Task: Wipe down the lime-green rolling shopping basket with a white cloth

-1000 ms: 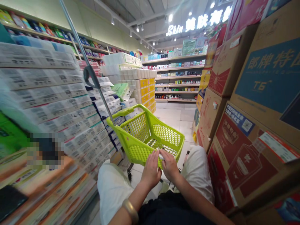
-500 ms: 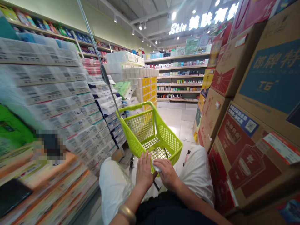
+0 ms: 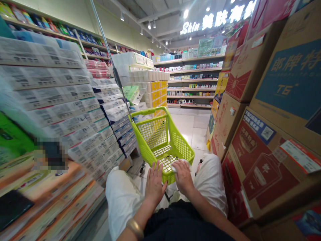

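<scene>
A lime-green shopping cart basket point(image 3: 179, 139) with perforated walls stands before my knees, its floor bare. My left hand point(image 3: 153, 180) rests at its near left corner, fingers stretched out against the edge and thumb apart. On the near right rim lies my right hand point(image 3: 183, 175), fingers curled over a folded white cloth or tissue point(image 3: 186, 163) and pressing it to the rim. Part of that white piece is hidden under the fingers. A grey metal pole point(image 3: 104, 47) rises from the cart's left side.
Stacked packs of wrapped paper goods point(image 3: 57, 90) wall the left side. Cardboard cartons point(image 3: 265, 157) rise close on the right. A tiled aisle floor point(image 3: 187, 125) leads to shelves of small goods point(image 3: 190, 78). A black object point(image 3: 15, 206) lies on orange packs at lower left.
My right hand has slid right along the rim with the white cloth or tissue, away from my left hand. The cart has turned slightly. My left hand stays at its corner.
</scene>
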